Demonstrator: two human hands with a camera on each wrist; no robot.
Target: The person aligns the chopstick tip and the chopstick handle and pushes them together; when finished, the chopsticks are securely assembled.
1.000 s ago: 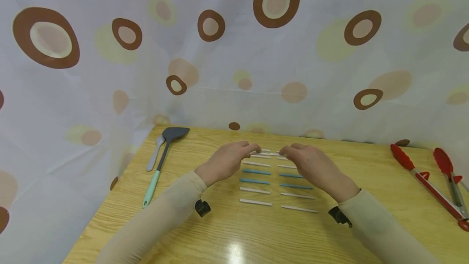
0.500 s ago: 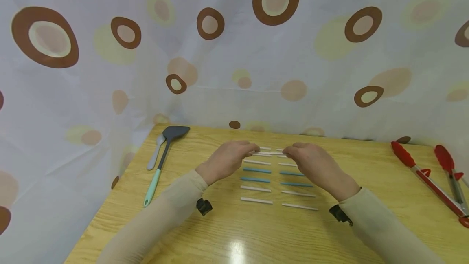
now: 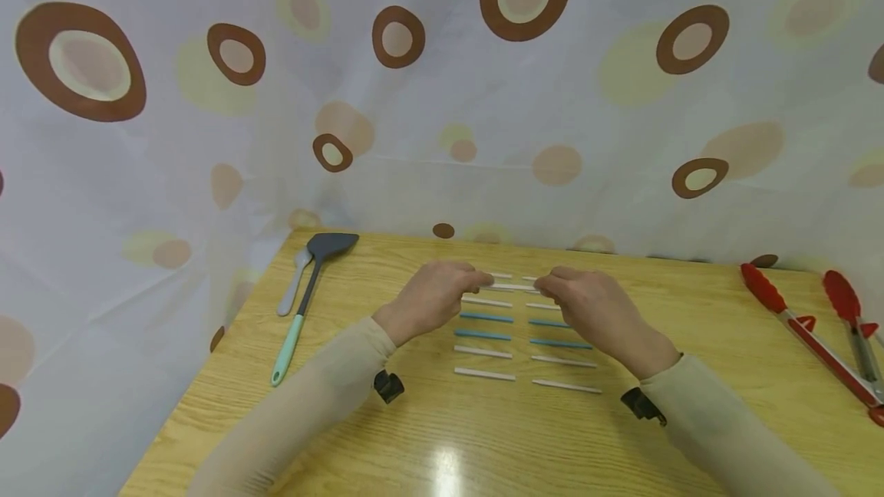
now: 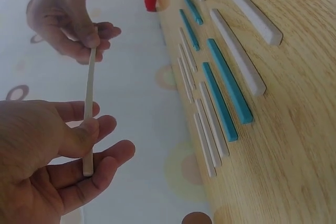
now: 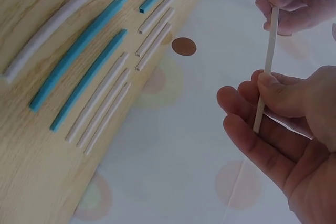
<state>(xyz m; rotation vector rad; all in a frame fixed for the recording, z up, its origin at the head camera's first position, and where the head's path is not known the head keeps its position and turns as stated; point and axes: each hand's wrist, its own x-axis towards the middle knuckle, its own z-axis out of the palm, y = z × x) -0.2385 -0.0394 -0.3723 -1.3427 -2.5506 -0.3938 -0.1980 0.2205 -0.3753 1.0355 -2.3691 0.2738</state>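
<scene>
A slim white stick [image 3: 514, 287] spans the gap between the two hands, raised off the table. At one end the left hand [image 3: 431, 297] pinches it, thumb on top and fingers curled beneath, as the left wrist view shows. The right hand [image 3: 597, 313] grips the other end with its thumb [image 5: 273, 87] pressed over it and fingers underneath. Below them, similar sticks lie in two columns of parallel rows. Each column has several white sticks [image 3: 485, 373] and two blue sticks [image 3: 483, 335]. The hands partly cover the far rows in the head view.
A spatula [image 3: 286, 351] with a mint handle and a grey spoon [image 3: 293, 286] lie at the table's left. Two red-tipped tongs [image 3: 822, 347] lie at the far right. A patterned curtain [image 3: 442, 98] hangs behind the wooden table [image 3: 387, 451].
Both hands keep their hold on the white stick and have barely moved. The head view has tilted slightly, so the scene sits a little higher. The sticks on the table stay put.
</scene>
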